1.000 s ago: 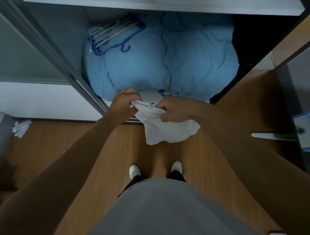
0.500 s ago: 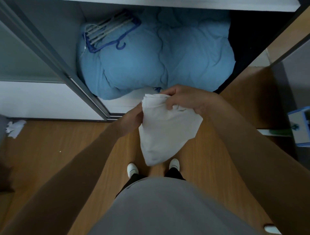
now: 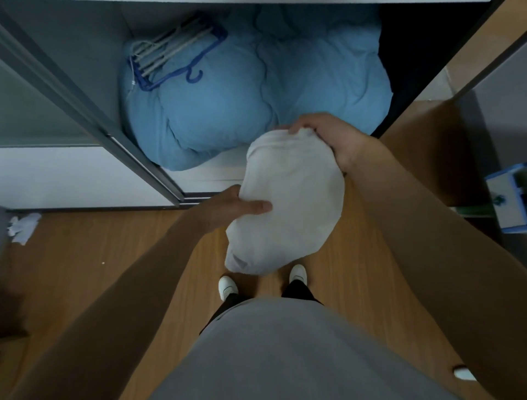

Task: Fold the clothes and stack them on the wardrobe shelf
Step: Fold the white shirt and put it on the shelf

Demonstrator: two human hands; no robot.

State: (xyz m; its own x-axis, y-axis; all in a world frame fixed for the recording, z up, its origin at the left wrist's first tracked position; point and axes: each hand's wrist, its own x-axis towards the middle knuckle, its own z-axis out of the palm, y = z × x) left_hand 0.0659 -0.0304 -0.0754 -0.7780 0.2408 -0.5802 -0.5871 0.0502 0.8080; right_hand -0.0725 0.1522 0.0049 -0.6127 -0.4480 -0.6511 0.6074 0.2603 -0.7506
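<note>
A white garment (image 3: 291,200) hangs folded in the air in front of the open wardrobe, above the wooden floor. My right hand (image 3: 328,137) grips its top edge, fingers curled over the cloth. My left hand (image 3: 233,207) holds its left side lower down, thumb lying across the front and fingers hidden behind the fabric. The garment's lower end droops toward my shoes. The white wardrobe shelf edge (image 3: 342,0) shows only as a thin strip at the very top.
A bulky light-blue duvet (image 3: 256,94) fills the wardrobe floor, with a bundle of blue and white hangers (image 3: 176,54) on it. A grey sliding door (image 3: 57,85) stands left. A scrap of white cloth (image 3: 22,228) lies on the floor left; a blue-white box (image 3: 510,200) sits right.
The garment went from bunched between both hands to a hanging fold. My left hand moved down its left side while my right hand kept the top and shifted right.
</note>
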